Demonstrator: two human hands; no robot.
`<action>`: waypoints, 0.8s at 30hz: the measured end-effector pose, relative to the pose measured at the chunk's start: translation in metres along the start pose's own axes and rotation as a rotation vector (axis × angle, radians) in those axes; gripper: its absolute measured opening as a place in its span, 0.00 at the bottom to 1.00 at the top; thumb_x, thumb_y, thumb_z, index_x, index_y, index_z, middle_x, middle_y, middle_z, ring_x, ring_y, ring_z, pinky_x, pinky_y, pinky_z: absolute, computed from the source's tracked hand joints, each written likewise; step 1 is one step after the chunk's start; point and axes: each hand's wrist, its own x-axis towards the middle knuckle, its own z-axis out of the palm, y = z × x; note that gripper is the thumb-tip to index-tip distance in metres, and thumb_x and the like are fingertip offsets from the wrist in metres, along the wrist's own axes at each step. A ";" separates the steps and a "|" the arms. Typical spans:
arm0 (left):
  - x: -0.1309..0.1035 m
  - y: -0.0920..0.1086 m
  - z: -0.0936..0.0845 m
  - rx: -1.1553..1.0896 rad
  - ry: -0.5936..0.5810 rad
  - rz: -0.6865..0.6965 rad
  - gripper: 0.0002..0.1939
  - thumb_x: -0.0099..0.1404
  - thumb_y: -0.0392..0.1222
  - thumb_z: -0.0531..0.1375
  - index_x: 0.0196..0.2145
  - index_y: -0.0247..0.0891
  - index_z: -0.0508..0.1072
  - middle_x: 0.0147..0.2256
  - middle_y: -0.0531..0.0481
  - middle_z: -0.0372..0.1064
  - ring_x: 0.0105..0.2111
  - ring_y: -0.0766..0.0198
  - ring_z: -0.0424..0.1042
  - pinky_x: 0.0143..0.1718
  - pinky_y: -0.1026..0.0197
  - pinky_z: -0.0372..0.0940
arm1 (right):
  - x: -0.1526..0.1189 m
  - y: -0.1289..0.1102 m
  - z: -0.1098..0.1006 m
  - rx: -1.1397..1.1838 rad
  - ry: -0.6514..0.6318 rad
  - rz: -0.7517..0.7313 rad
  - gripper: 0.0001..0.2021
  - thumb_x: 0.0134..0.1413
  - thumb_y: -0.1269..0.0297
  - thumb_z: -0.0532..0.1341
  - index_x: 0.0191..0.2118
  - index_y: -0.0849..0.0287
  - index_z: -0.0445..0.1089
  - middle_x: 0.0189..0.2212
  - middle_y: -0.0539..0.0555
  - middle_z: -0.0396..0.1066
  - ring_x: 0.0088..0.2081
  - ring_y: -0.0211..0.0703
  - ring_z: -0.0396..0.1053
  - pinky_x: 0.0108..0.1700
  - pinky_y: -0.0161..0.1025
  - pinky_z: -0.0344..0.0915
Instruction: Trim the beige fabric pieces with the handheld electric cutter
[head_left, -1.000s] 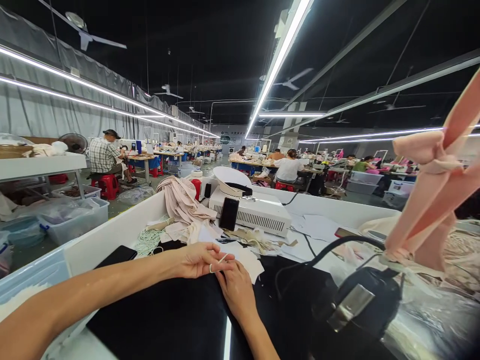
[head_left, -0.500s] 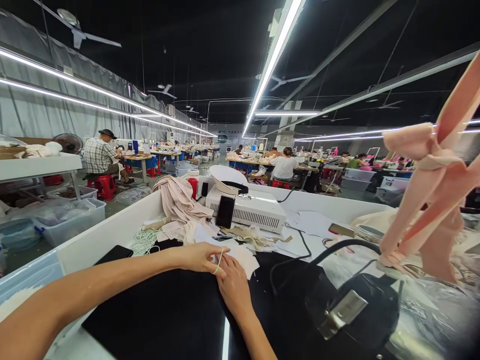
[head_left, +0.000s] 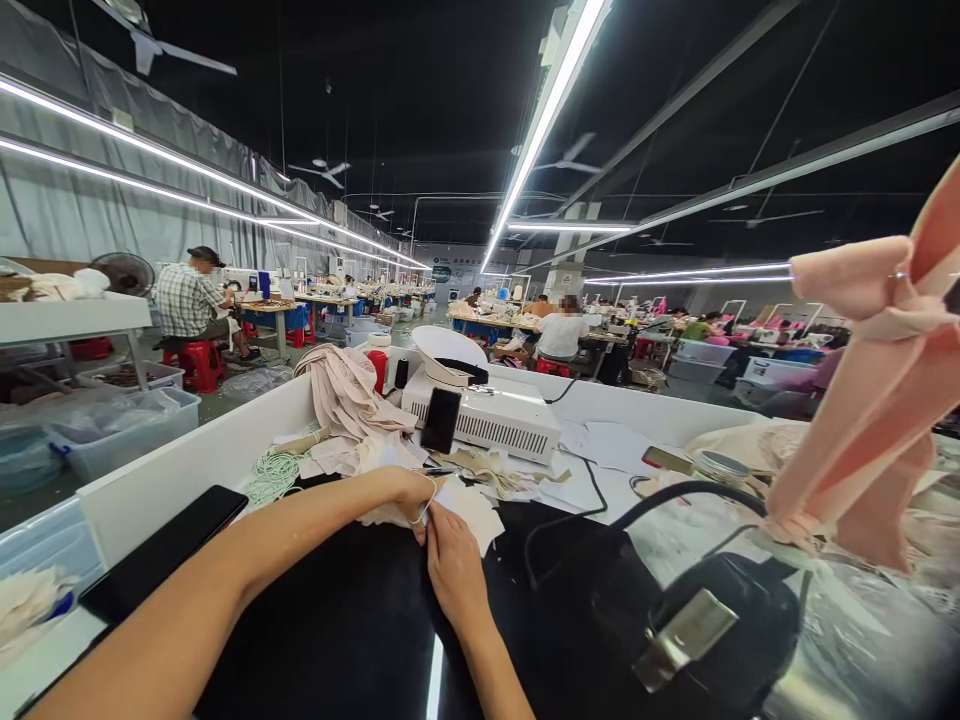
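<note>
A thin pale elastic cord (head_left: 430, 500) runs as a loop around the fingers of my left hand (head_left: 409, 492). That hand is bent downward with its fingers closed, their tips mostly hidden. My right hand (head_left: 456, 560) lies against it, fingers close together and their tips meeting my left fingers. What the right fingertips pinch, if anything, is hidden. Both hands are over the far edge of a black work surface (head_left: 330, 610). Just behind them are pale fabric pieces (head_left: 476, 515). A bundle of light green cord (head_left: 274, 475) lies to the left.
A black phone (head_left: 161, 550) lies by my left forearm; another phone (head_left: 441, 420) leans against a white vented box (head_left: 510, 415) carrying a white cap (head_left: 450, 350). Beige fabric strips (head_left: 345, 390) are heaped behind. Pink ribbon (head_left: 862, 400) hangs at right near a black clamp device (head_left: 697, 630).
My left hand has turned from spread fingers holding the cord loop stretched to bent-down, closed fingers. The right hand stays beside it. The view has shifted slightly, showing more of the phone at left.
</note>
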 end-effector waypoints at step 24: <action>-0.025 0.030 0.034 0.221 0.111 -0.166 0.23 0.89 0.52 0.76 0.71 0.40 0.83 0.70 0.37 0.81 0.65 0.42 0.85 0.68 0.36 0.85 | -0.001 0.003 -0.025 0.293 0.091 0.188 0.18 0.86 0.49 0.76 0.67 0.52 0.84 0.69 0.61 0.84 0.64 0.59 0.86 0.68 0.62 0.87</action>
